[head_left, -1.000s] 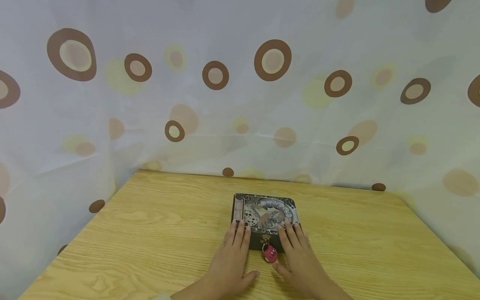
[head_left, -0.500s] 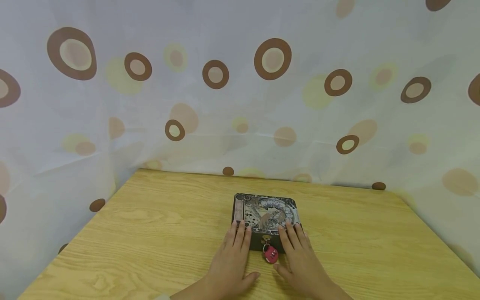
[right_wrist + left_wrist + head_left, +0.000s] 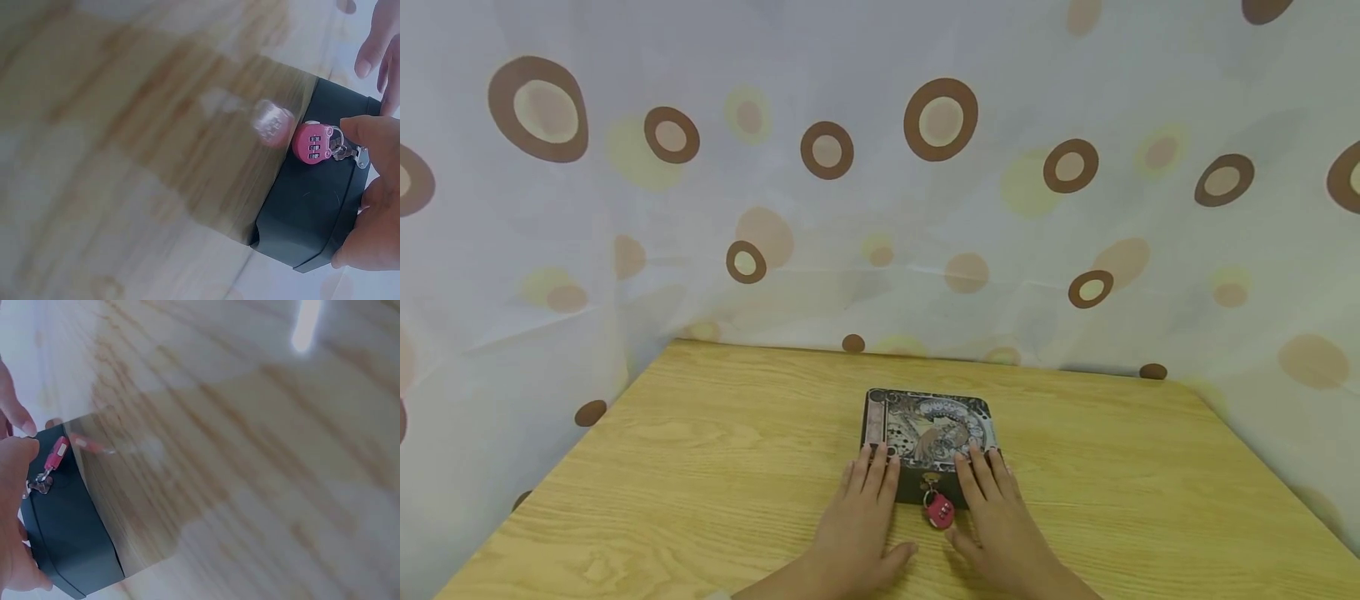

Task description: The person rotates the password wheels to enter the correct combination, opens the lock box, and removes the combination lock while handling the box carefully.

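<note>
Box (image 3: pixel 934 421): dark, with a patterned lid, sitting on the wood-grain surface (image 3: pixel 700 467) in front of the person, between and beyond the two hands.
Left hand (image 3: pixel 856 529): fingers straight and close together, thumb spread away; fingertips rest on the lid's near left part.
Right hand (image 3: pixel 1003 529): fingers likewise straight, resting on the lid's near right part; thumb spread toward the padlock, contact hard to tell.
Padlock (image 3: pixel 939 510): pink, with number dials, hanging from the clasp (image 3: pixel 361 156) on the box's near side, between the hands.
Curtain (image 3: pixel 880 200): pale with brown rings, behind the surface.
</note>
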Motion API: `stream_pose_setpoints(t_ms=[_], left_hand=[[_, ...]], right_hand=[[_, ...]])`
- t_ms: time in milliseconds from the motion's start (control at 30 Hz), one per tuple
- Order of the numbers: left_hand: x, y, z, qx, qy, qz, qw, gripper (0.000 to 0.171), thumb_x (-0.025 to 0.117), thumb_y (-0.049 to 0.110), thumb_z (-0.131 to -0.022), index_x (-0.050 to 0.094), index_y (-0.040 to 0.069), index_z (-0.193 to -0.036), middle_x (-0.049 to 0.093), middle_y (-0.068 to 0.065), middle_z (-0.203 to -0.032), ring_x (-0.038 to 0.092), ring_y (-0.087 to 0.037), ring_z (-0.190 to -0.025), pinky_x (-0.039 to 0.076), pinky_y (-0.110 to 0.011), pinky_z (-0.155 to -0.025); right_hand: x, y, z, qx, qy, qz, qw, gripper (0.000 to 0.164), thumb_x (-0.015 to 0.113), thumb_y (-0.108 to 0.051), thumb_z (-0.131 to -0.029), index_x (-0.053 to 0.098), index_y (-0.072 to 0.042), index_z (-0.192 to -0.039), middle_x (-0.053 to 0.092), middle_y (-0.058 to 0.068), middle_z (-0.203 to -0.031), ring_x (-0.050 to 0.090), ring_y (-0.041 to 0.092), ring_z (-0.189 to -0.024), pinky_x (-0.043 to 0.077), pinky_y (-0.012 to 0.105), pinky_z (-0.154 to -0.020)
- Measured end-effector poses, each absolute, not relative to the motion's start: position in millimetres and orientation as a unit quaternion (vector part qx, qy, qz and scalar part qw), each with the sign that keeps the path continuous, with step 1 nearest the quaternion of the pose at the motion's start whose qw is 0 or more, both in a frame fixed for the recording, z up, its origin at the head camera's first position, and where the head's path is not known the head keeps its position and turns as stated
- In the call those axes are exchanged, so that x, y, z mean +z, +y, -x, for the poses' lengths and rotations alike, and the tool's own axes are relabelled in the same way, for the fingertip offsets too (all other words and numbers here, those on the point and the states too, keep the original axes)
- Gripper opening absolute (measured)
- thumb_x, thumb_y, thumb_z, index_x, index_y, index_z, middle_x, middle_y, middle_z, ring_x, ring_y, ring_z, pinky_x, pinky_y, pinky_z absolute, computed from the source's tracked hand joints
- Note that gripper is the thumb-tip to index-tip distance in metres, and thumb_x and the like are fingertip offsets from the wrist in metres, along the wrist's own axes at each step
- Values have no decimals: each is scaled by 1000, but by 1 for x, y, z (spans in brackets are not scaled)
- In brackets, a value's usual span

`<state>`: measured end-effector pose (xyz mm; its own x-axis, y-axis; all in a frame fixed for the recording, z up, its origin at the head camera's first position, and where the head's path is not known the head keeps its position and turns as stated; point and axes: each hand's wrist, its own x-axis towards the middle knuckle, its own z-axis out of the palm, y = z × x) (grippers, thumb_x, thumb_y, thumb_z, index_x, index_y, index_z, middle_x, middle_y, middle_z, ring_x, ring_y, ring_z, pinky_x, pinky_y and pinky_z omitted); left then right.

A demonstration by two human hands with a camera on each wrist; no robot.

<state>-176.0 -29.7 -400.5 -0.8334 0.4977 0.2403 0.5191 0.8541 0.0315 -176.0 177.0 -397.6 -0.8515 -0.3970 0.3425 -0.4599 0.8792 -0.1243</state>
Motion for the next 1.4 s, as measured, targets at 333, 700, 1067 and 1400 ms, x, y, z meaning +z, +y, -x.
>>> stream_pose_setpoints(t_ms=[333,700,1067,1400], left_hand=[[-403,-34,175,-55,-930,294,215,66,57,50,-85,49,4,-131,42,-17,-141,35,-36,-133,37,-47,-104],[-406,-27,166,-185,-886,327,273,40,69,34,-79,65,4,-106,61,-5,-105,57,-18,-96,50,-32,-82],[-412,-11,171,-438,-873,212,18,45,68,24,-82,59,-10,-110,62,-17,-103,59,-29,-95,50,-36,-81],[-417,3,181,-567,-811,143,10,32,69,8,-77,61,-14,-99,64,-16,-86,61,-20,-74,51,-23,-63]], right_hand=[[-391,176,172,137,-938,-231,217,64,74,-22,-74,51,3,-127,47,25,-134,40,46,-123,37,60,-96],[-386,170,158,243,-937,-186,167,36,74,-12,-74,64,-5,-108,63,6,-109,60,25,-101,50,42,-85],[-395,172,168,351,-929,-111,35,36,70,-9,-78,61,4,-111,63,15,-113,58,34,-106,48,47,-87],[-402,174,175,444,-890,-107,-5,36,63,0,-81,54,16,-113,62,26,-106,63,33,-95,54,33,-75]])
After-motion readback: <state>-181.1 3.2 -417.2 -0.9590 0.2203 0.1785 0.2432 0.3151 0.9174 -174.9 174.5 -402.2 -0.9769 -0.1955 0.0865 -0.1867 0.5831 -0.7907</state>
